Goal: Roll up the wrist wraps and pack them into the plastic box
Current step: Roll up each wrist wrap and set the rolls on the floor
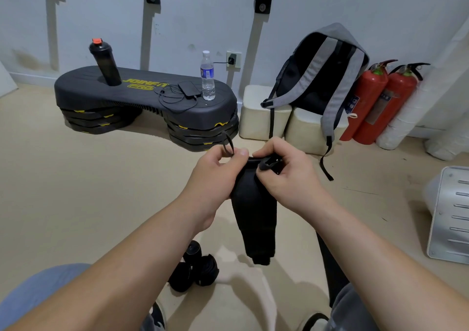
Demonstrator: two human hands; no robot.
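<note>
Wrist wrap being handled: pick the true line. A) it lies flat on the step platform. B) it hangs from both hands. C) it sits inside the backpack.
B: the left hand and right hand grip the top of the wrist wrap, which hangs free below them.

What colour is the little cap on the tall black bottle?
Orange-red cap, clearest in the head view.

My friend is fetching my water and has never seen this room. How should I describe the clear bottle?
Find the long black step platform by the white wall. On its right end stands the clear plastic water bottle, white-capped with a blue label; the other bottle there is black with an orange lid.
</note>
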